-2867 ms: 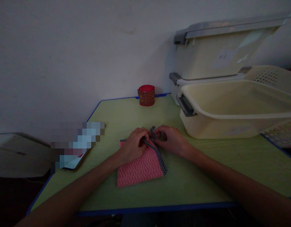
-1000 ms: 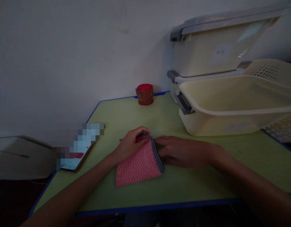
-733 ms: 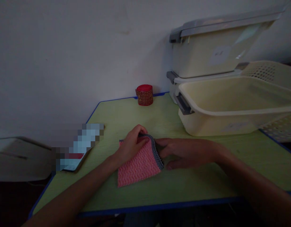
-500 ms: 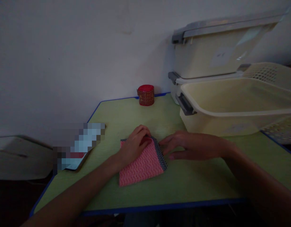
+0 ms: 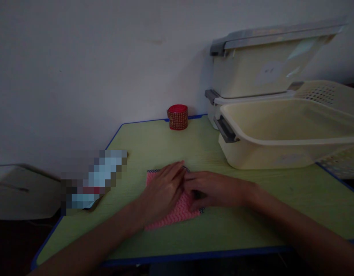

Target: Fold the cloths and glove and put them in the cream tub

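Note:
A pink woven cloth (image 5: pixel 177 214) with a dark checked border lies folded on the green table (image 5: pixel 153 142). My left hand (image 5: pixel 163 189) rests flat on top of it, fingers stretched out and together, pointing to the far right. My right hand (image 5: pixel 214 189) lies on the cloth's right edge, fingers extended toward the left and meeting the left fingertips. Most of the checked border is hidden under my hands; only bits show at the far edge and at the right corner.
A red cylindrical container (image 5: pixel 177 117) stands at the table's far edge. A cream plastic tub (image 5: pixel 280 147) with a grey handle sits at the right, a lidded box (image 5: pixel 263 73) behind it. A blurred flat object (image 5: pixel 93 178) lies at the left edge.
Both hands were pinching and folding the cloth's checked border. Now my left hand has flattened onto the cloth and my right hand has come back onto its right edge.

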### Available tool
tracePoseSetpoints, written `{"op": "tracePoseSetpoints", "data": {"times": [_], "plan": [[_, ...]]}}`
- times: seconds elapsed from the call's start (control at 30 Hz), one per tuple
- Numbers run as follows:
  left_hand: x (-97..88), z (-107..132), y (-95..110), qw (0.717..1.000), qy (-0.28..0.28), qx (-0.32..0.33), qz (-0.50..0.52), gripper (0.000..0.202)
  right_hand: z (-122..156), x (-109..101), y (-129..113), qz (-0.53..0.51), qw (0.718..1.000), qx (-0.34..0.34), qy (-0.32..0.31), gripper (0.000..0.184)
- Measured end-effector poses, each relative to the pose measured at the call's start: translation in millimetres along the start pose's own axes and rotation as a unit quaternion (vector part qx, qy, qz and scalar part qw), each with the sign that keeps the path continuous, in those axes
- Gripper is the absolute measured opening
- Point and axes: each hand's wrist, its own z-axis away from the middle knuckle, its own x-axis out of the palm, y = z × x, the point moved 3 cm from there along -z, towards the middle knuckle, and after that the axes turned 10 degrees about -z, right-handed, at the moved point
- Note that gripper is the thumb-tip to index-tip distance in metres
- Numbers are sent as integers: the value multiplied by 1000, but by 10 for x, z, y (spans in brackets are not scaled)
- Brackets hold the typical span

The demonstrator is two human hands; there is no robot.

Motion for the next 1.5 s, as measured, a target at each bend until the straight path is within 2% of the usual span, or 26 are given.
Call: {"op": "tracePoseSetpoints", "data": {"times": [0.2, 0.33, 0.43, 0.6, 0.73, 0.9, 1.03, 1.1, 1.2, 1.27, 1.37, 1.43, 1.5], "plan": [[48, 68, 18, 996, -82, 28, -17, 74, 33, 6, 11, 33, 999, 1, -3, 19], [57, -7, -43, 995, -99, 20, -9, 77, 43, 10, 29, 67, 997, -18, 18, 31], [74, -79, -120, 995, -98, -13, -10, 81, 25, -1, 51, 110, 992, -40, 52, 31], [106, -159, -253, 991, -68, -113, -14, 89, -6, -69, 137, 127, 986, -29, 108, 9], [112, -178, -297, 985, -65, -157, -17, 87, -22, -101, 177, 139, 982, -30, 121, 15], [58, -140, -343, 984, -68, -167, 0, 77, -30, -142, 272, 236, 963, 0, 127, 21], [3, -92, -382, 984, -42, -166, 39, 60, 13, -240, 444, 271, 945, 50, 174, 23], [-26, -83, -397, 984, -6, -170, 58, 52, 42, -285, 490, 259, 941, 57, 210, 25], [-70, -95, -402, 985, 74, -137, 80, 42, 78, -321, 445, 226, 936, 22, 268, 24], [-68, -112, -390, 987, 99, -77, 98, 39, 82, -297, 363, 200, 946, -28, 253, 23], [4, -127, -379, 993, 57, 0, 101, 41, 72, -207, 261, 170, 970, -62, 160, 27], [68, -126, -379, 997, 6, 28, 73, 49, 75, -157, 228, 160, 979, -39, 117, 41], [113, -119, -382, 998, -34, 38, 40, 56, 85, -127, 211, 157, 983, -8, 98, 48]]}}
